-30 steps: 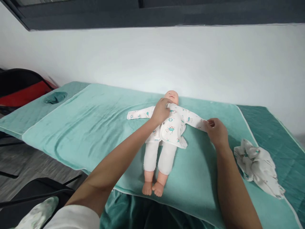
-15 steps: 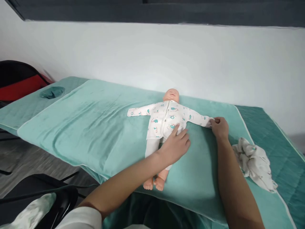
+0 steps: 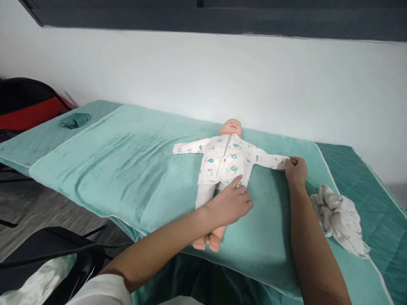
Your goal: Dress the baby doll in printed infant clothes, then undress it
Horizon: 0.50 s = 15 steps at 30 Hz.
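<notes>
A baby doll (image 3: pixel 231 126) lies on its back in a white printed jacket (image 3: pixel 219 163) and white trousers (image 3: pixel 205 195), its bare feet (image 3: pixel 213 242) towards me. Both sleeves stretch out sideways. At the cuff of the sleeve on the right, my right hand (image 3: pixel 296 171) is closed in a pinch on the fabric. My left hand (image 3: pixel 233 202) is over the doll's lower body, index finger extended near the jacket's hem and the other fingers loosely bent. It grips nothing visible and hides part of the legs. Whether it touches the hem I cannot tell.
The doll lies on a green-covered massage table (image 3: pixel 143 169) against a white wall (image 3: pixel 203 76). A crumpled white printed cloth (image 3: pixel 341 220) is at the right. Black chairs stand at the left, the nearer one (image 3: pixel 57 241) with another printed cloth (image 3: pixel 47 277) on it.
My left hand has drawn slightly down towards me, away from the jacket's front. The sleeve end at my right hand looks straighter, and that hand still pinches it. The view has shifted slightly.
</notes>
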Available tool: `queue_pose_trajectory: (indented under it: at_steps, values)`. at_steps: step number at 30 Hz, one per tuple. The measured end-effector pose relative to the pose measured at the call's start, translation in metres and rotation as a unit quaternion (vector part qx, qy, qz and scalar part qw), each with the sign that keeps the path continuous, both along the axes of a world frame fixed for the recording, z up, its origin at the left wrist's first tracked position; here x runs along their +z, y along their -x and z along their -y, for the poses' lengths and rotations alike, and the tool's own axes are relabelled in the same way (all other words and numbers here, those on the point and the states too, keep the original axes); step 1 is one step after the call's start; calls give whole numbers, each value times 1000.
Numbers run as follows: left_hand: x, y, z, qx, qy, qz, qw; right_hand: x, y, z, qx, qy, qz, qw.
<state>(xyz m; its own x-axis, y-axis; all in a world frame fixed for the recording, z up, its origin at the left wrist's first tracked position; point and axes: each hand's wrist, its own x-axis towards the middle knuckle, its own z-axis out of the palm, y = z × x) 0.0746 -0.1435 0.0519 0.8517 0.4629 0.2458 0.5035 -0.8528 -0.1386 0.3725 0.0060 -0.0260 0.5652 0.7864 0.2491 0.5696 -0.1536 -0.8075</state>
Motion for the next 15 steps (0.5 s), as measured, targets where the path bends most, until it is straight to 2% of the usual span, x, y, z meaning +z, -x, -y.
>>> queue_pose_trajectory:
  at_steps: [2, 4, 7, 9, 11, 13, 15]
  values:
    - [-1, 12, 9, -14, 34, 38, 999, 0, 1, 2, 8, 2, 7, 1000]
    - [-4, 27, 17, -10, 52, 114, 992, 3, 4, 6, 10, -5, 34, 999]
    - [-17, 55, 24, 58, 52, 262, 962, 10, 15, 16, 21, -59, 124, 990]
    - [-30, 74, 25, 152, 49, 352, 922, 17, 30, 25, 47, -113, 163, 979]
    - [-44, 88, 23, 244, 76, 417, 873, 23, 50, 36, 91, -154, 152, 972]
    - [-54, 98, 20, 291, 136, 456, 830, 28, 73, 48, 152, -177, 123, 965]
    - [-60, 102, 17, 304, 209, 476, 798, 31, 94, 60, 215, -187, 105, 953]
